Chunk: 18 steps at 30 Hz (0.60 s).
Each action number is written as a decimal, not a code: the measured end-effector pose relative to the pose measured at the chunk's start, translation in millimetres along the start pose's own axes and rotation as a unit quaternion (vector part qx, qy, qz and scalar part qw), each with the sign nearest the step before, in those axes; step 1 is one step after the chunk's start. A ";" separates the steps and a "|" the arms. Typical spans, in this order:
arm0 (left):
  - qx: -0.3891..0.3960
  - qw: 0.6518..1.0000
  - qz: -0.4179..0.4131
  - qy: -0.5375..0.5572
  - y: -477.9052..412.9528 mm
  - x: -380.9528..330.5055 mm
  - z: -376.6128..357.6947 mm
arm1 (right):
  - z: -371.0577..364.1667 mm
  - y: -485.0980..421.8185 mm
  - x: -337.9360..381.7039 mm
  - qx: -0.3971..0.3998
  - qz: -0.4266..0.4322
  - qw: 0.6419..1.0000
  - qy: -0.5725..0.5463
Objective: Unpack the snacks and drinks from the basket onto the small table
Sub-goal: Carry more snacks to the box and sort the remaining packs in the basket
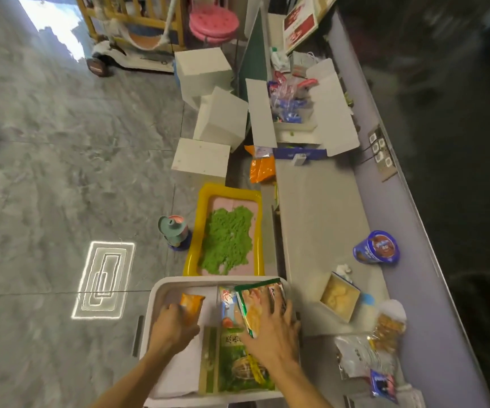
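While a blue cup (376, 247), a box (339, 297) and some packets (355, 357) lie on the worktop (320, 207), several more remain in the basket (161, 290). The grip of the left hand (171, 325) curls round an orange packet (192, 304) there; that of the right hand (273, 334) is spread flat on a green bag (255, 301).

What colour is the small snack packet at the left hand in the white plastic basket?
Orange; the small snack packet shows best in the head view.

Print on the green packet (237, 363) is too blurred to read.
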State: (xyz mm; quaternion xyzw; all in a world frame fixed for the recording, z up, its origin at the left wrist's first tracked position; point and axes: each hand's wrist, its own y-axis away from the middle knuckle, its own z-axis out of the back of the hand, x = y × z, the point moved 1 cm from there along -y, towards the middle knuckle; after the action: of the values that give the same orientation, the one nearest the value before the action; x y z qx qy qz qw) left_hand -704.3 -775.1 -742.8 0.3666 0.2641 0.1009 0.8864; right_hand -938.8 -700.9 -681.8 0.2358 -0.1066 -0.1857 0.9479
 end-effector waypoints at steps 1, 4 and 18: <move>-0.001 1.000 -0.009 0.002 9.5 -7.3 13.0 | 13.2 7.6 -0.2 -0.011 0.001 1.000 -0.005; -0.016 0.998 -0.065 -0.011 39.0 -28.0 53.0 | 55.9 38.5 5.0 -0.024 -0.004 1.000 -0.013; -0.003 0.915 -0.399 -0.052 247.1 -216.6 240.8 | 284.1 243.4 32.1 -0.271 -0.134 0.950 -0.071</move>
State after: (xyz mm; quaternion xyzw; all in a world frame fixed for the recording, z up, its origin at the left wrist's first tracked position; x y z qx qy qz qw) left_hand -752.1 -823.8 -341.2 0.2331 0.3420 -0.2797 0.8663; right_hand -918.5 -629.9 -313.6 -0.0320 -0.0863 -0.3492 0.9325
